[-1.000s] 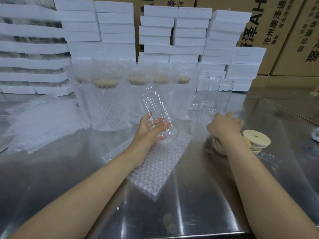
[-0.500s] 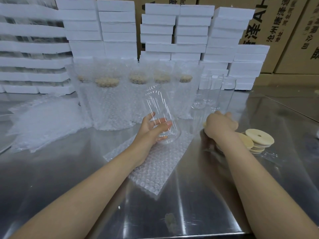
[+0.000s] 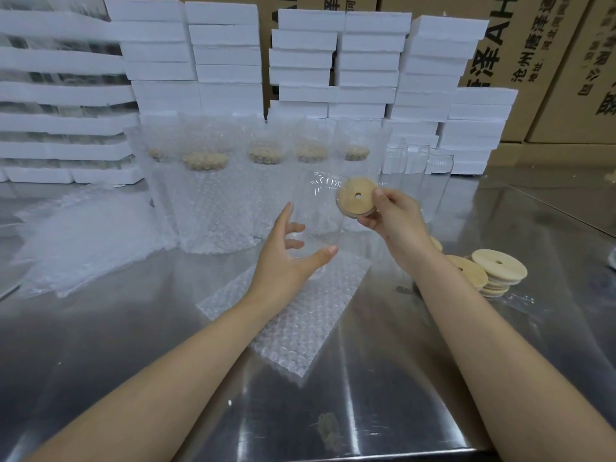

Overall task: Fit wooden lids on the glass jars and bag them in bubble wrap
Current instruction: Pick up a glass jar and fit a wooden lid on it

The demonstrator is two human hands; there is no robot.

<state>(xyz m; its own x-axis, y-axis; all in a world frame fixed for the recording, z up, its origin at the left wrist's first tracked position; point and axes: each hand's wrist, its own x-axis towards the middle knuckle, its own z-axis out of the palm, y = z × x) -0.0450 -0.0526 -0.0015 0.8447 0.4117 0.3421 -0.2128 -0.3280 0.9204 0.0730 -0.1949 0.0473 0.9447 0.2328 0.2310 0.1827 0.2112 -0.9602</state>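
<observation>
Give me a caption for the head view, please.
Right hand holds a wooden lid beside the mouth of the glass jar in the left hand.

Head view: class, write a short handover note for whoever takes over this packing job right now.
Left hand grips an open jar over a flat bubble bag.
Right hand pinches a lid beside the jar's mouth, not yet on.
Spare lids lie stacked to the right.
Done: five bagged jars stand behind.
Left: fit this lid, bag the jar, then do the bare jars at the back right.
</observation>
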